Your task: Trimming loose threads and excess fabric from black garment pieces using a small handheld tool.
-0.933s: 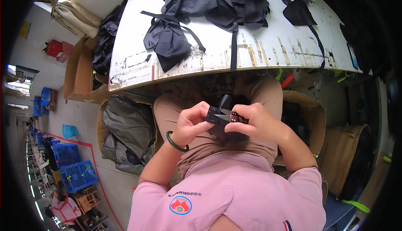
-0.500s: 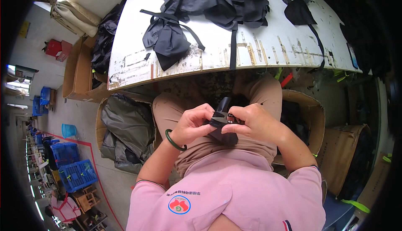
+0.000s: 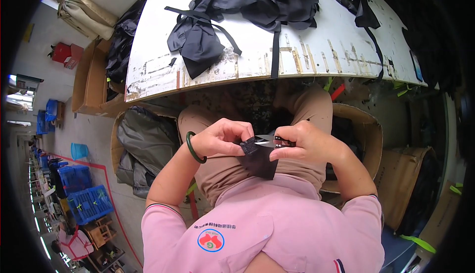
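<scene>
Pinching fingers: the left hand is holding a small, floppy black cloth piece, and the right hand is gripping small black-handled metal snips.
Cloth and snips are sitting on the person's side of the worn white wide table, just beyond its near edge. Shiny blades are pointing toward the left hand, so a slip could be poking a finger. Loose cloth is hanging close by, so a fold could be getting nicked.

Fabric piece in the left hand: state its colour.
The fabric piece is black; best in head view.
</scene>
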Available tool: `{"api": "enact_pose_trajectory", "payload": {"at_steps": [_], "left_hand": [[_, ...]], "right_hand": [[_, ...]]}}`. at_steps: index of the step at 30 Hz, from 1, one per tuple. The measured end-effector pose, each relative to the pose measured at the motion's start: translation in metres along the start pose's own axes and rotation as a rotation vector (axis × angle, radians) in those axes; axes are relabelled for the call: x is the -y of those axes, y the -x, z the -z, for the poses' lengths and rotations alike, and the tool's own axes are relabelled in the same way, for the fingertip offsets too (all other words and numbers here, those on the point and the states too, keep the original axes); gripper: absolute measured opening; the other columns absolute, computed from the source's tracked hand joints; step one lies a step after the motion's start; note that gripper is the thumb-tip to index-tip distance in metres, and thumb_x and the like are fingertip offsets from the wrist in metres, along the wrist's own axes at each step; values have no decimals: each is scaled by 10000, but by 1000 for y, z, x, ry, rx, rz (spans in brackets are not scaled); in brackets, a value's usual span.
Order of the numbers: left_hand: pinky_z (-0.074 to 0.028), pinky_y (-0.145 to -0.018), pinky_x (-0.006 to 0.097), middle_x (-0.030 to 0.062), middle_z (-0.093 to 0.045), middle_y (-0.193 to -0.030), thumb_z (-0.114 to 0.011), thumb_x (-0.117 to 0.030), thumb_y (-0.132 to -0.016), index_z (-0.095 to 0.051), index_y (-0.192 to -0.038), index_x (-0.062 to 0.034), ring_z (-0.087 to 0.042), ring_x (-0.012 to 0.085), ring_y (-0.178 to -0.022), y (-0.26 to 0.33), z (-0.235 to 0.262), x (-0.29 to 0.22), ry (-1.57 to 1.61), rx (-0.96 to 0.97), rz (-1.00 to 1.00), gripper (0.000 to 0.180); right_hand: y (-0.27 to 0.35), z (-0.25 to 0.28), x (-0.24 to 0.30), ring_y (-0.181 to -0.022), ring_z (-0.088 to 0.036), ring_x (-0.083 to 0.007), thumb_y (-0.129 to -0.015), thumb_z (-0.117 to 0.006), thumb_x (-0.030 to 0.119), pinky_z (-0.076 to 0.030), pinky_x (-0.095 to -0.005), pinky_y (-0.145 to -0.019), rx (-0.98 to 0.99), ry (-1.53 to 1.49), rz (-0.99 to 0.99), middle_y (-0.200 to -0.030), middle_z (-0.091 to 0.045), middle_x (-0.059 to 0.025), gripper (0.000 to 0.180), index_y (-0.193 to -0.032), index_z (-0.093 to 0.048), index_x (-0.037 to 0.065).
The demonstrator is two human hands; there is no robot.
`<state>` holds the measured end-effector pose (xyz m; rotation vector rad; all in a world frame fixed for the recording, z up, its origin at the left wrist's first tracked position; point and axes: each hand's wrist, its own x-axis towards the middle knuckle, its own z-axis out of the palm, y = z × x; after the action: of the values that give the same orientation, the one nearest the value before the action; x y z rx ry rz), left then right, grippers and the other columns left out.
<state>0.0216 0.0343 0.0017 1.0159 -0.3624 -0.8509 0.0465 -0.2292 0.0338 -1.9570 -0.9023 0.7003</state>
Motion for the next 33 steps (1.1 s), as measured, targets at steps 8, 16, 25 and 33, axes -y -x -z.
{"api": "enact_pose_trajectory", "payload": {"at_steps": [8, 16, 25, 33], "left_hand": [[-397, -675, 238, 68, -522, -881, -686, -68, -768, -620, -826, 72, -487, 126, -786, -9, 7, -9, -25, 198, 147, 165], [-412, -700, 250, 57, -520, -875, -658, -10, -763, -619, -810, 63, -499, 125, -801, -15, 4, -6, 4, 246, 281, 95], [-449, -743, 243, 9, -546, -854, -641, 24, -774, -611, -843, 40, -549, 97, -812, -14, 7, -1, -38, 283, 276, 77], [-442, -747, 235, -8, -548, -841, -643, 0, -786, -614, -852, 22, -532, 79, -810, -16, 6, 7, -54, 303, 272, 75]], "right_hand": [[1, 1, 5, -533, -556, -327, -801, -687, 471, -421, -385, -504, 72, 130, 68, -569, -549, -135, 435, -772, -600, 45], [-3, -4, 7, -498, -537, -307, -798, -714, 406, -401, -363, -463, 54, 251, 197, -527, -499, -104, 377, -752, -564, 63], [-5, -3, 6, -560, -568, -352, -829, -650, 458, -442, -412, -520, 128, 270, 160, -559, -550, -134, 426, -743, -559, 51], [-8, -7, 3, -522, -546, -319, -806, -708, 388, -413, -377, -476, 103, 252, 219, -555, -524, -105, 370, -753, -558, 55]]}}
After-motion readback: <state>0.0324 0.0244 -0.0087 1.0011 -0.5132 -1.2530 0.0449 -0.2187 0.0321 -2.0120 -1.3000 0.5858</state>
